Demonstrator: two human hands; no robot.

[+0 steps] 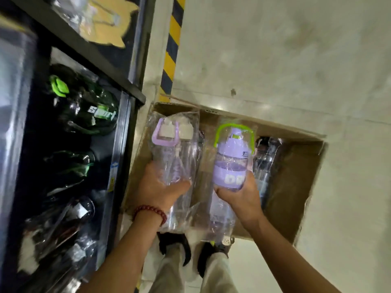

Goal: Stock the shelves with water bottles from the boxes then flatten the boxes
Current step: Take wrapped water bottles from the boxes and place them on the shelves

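Note:
My left hand (160, 191) grips a clear bottle with a lilac handle and white lid (173, 149), wrapped in a plastic bag. My right hand (239, 197) grips a purple bottle with a green carry loop (231, 163), also bagged. Both are held above an open cardboard box (296, 187) on the floor. Inside the box, to the right, lies another bagged dark bottle (266, 161). The black shelf unit (118, 144) stands at the left, holding bagged black and green "sport" bottles (88, 111).
A yellow-and-black striped post (171, 49) rises behind the box beside the shelf. Pale concrete floor (275, 60) stretches to the right. My shoes (175, 248) stand just in front of the box. An upper shelf holds more bagged goods (91, 15).

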